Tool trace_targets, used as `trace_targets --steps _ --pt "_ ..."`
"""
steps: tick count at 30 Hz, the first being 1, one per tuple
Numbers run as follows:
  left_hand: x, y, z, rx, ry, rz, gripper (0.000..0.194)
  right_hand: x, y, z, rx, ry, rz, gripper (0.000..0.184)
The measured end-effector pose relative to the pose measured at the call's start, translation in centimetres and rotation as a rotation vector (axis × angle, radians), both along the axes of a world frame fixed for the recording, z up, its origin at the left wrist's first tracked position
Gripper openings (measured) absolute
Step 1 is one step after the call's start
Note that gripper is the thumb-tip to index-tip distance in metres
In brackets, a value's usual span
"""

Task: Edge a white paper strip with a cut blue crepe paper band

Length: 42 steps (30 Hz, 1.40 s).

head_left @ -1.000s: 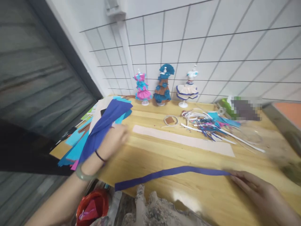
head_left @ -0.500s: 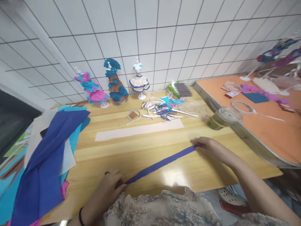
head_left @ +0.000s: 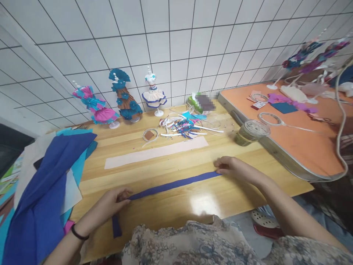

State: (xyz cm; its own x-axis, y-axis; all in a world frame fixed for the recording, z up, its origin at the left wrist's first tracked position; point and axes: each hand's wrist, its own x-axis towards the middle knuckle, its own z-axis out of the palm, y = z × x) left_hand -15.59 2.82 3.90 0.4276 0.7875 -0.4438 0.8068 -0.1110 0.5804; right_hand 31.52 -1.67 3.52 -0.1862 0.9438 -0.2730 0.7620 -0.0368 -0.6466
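A narrow dark-blue crepe paper strip (head_left: 173,184) stretches across the front of the wooden table between my hands. My left hand (head_left: 117,200) pinches it near the left, and a loose tail of the strip hangs out below that hand. At the right end, my right hand (head_left: 228,167) has its fingers closed on the strip, with the very tip hidden by them. Behind it, a pale pink strip (head_left: 157,151) lies flat and untouched on the table.
Blue crepe sheets (head_left: 52,176) are piled at the left. Small dress forms, one with a white dress (head_left: 154,97), stand along the wall. Paper scraps (head_left: 187,125) lie mid-table. A lidded plastic cup (head_left: 249,133) stands near the orange folding table (head_left: 300,143) at the right.
My left hand has moved left and away from me along the strip, and a tail now shows below it. The strip lies more level. The whole view has shifted slightly.
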Motion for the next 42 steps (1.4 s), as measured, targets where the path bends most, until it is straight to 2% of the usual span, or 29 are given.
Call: trace_targets --steps 6,9,12,16,19,21,24,27,29,32,35,42 --pt "-0.6 0.4 0.0 -0.033 -0.007 -0.008 0.036 -0.4 -0.2 0.0 0.012 -0.037 0.075 0.018" --pt "-1.1 0.8 0.0 -0.023 -0.023 0.022 0.036 0.4 -0.3 0.4 0.007 -0.06 0.031 0.021" --pt "-1.7 1.2 -0.1 -0.02 -0.028 0.038 0.036 1.5 -0.2 0.7 -0.062 -0.152 -0.012 0.022" --pt "-3.0 2.0 -0.1 -0.005 -0.057 0.042 0.035 2.2 0.0 1.3 -0.144 -0.187 0.018 0.022" --pt "-4.0 2.9 0.2 -0.013 -0.024 0.036 0.041 1.8 0.9 2.0 -0.094 -0.173 -0.03 0.026" --pt "-4.3 3.8 0.5 0.049 0.032 0.067 0.047 1.5 2.0 2.1 -0.014 -0.18 -0.095 0.031" --pt "-4.0 5.3 0.5 0.356 0.129 0.098 0.05 1.3 4.7 1.6 0.066 -0.213 -0.178 0.036" --pt "-3.4 6.3 -0.8 0.659 0.192 0.022 0.049 1.4 7.7 0.3 0.063 -0.339 -0.309 0.037" --pt "-3.1 6.3 -2.0 0.752 0.239 -0.024 0.052 1.4 9.4 -0.7 0.054 -0.386 -0.35 0.036" --pt "-2.8 5.7 -3.7 0.782 0.331 -0.048 0.057 1.0 10.8 -2.0 0.038 -0.402 -0.332 0.031" --pt "-2.7 4.9 -4.4 0.756 0.393 -0.054 0.056 0.7 11.0 -2.5 0.013 -0.411 -0.292 0.028" --pt "-2.5 3.3 -3.4 0.666 0.442 -0.067 0.054 1.9 9.1 -1.6 -0.034 -0.448 -0.232 0.033"
